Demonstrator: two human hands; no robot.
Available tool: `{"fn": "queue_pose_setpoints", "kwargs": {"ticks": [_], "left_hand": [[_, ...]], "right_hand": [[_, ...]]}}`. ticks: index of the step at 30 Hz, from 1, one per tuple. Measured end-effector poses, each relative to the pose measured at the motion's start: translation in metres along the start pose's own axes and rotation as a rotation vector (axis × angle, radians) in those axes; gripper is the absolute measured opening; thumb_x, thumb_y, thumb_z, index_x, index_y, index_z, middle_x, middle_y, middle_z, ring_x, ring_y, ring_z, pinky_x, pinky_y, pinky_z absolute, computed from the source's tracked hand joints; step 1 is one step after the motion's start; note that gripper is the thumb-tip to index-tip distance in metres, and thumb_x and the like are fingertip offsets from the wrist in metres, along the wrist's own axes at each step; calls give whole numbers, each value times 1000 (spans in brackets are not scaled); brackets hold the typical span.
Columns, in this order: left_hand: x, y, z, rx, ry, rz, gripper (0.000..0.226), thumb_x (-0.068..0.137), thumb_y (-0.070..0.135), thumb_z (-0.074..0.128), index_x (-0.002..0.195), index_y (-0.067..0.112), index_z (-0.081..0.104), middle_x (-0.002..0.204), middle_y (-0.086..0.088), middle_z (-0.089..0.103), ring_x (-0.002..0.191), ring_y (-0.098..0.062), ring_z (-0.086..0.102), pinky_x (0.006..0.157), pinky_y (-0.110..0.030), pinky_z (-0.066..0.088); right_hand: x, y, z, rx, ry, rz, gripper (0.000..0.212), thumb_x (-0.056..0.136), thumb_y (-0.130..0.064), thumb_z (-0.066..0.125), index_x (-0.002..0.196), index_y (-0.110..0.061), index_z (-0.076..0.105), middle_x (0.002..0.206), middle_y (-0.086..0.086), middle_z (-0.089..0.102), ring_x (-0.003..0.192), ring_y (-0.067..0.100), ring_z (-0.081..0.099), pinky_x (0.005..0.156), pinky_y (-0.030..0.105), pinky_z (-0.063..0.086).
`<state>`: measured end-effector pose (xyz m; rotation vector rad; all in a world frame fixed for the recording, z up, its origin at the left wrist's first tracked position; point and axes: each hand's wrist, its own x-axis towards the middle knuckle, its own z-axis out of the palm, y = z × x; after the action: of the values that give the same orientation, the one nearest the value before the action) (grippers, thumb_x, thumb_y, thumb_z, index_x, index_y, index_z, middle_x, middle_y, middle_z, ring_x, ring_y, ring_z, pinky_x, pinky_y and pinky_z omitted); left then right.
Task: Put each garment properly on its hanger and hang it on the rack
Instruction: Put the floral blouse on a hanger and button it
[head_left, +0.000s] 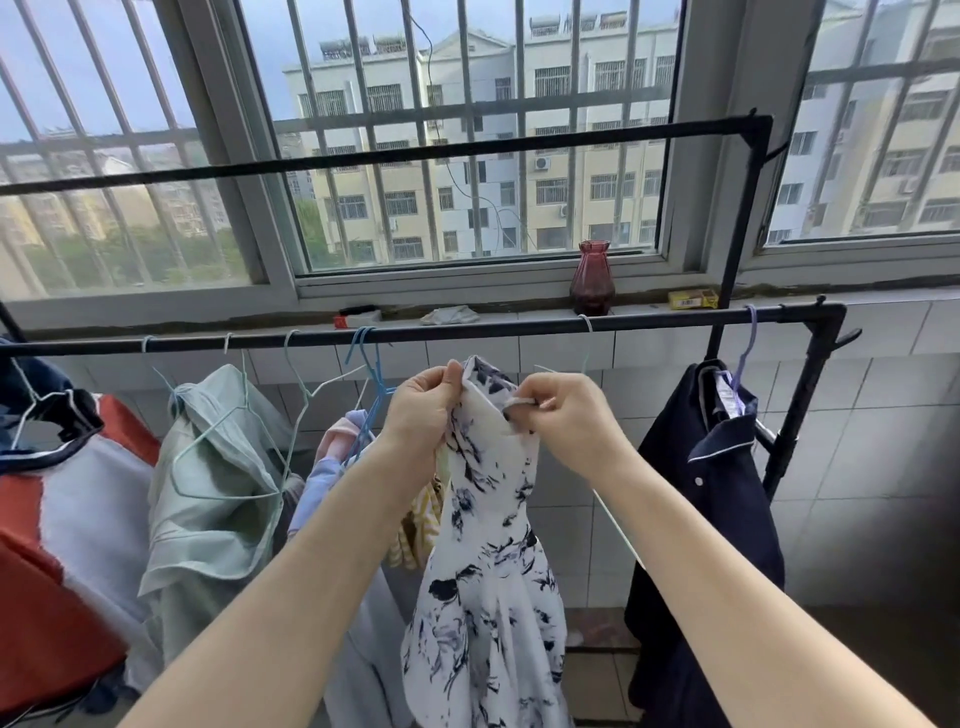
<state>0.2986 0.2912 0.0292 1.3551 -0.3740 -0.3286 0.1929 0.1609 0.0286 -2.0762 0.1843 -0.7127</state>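
A white garment with a dark floral print (488, 561) hangs down in front of me, just below the black rack bar (467, 330). My left hand (418, 410) pinches its top edge on the left. My right hand (563, 415) pinches a thin white strap at the top on the right. A white wire hanger (587, 332) hooks on the bar right behind my hands; its lower wire shows beside my right forearm. Whether the garment sits on that hanger I cannot tell.
On the bar hang a pale green shirt (218, 467), a red, white and navy top (62, 493), pastel clothes on blue hangers (337, 452) and a navy shirt (711, 493) on a lilac hanger. A red vase (592, 280) stands on the windowsill. A second, higher bar (415, 153) runs behind.
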Motion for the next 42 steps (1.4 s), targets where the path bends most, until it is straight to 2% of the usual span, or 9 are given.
{"fn": "queue_pose_setpoints", "kwargs": {"ticks": [10,13,16,19,26,29,34,39,42], "left_hand": [[-1,-9,-15,549,28,199,45,89,49,59,91,5,68,78,-2,62,76,-19,52,70,-41,44],[-16,7,-12,509,-264,45,51,85,59,56,123,25,55,108,5,65,100,-13,61,81,-30,47],[-25,5,-6,541,-510,-76,33,85,23,74,116,20,63,104,6,72,96,-3,67,81,-14,50],[-15,-4,-11,475,-279,16,8,89,6,68,96,10,70,91,-4,73,88,-17,67,86,-31,53],[-1,1,-13,-45,18,-97,11,97,10,54,96,9,65,83,-9,71,71,-23,67,73,-38,55],[-2,4,-8,-85,3,-109,20,98,7,52,114,3,63,94,-16,69,79,-29,66,80,-45,54],[-6,6,1,-80,45,-125,17,96,2,51,103,3,65,86,-13,68,73,-25,63,67,-34,56],[-5,3,6,-39,83,-67,18,90,-3,57,82,10,66,72,-9,67,64,-23,62,59,-31,54],[-3,0,6,-27,91,-63,19,91,-3,57,81,11,66,75,-10,65,66,-23,60,63,-32,52]], "right_hand": [[9,-1,1,981,176,439,17,97,-5,54,81,-10,59,65,2,60,57,15,53,57,29,49],[13,-1,1,1088,202,380,18,98,-5,52,81,-9,57,65,4,57,55,13,51,57,27,48],[17,-6,1,1157,209,322,16,98,-6,52,82,-8,56,62,2,62,50,11,55,50,24,51],[18,-4,-3,1214,139,267,17,97,-5,50,82,-8,56,60,1,63,51,11,56,54,27,53],[-1,20,-16,576,-146,96,21,88,-4,67,77,-22,64,86,1,69,85,18,59,85,33,48],[-7,17,-14,353,-313,160,22,84,-7,71,101,-21,64,109,2,71,98,16,65,87,32,48],[-5,4,-20,573,-216,123,39,77,-22,68,116,-24,64,116,2,68,112,26,63,99,50,50],[-14,-1,-5,338,-107,-61,30,74,-45,77,97,-26,68,108,-2,65,106,13,59,94,36,52],[-13,-3,10,17,-127,-101,20,77,-31,81,90,-22,68,103,-1,59,100,13,57,88,29,49]]}}
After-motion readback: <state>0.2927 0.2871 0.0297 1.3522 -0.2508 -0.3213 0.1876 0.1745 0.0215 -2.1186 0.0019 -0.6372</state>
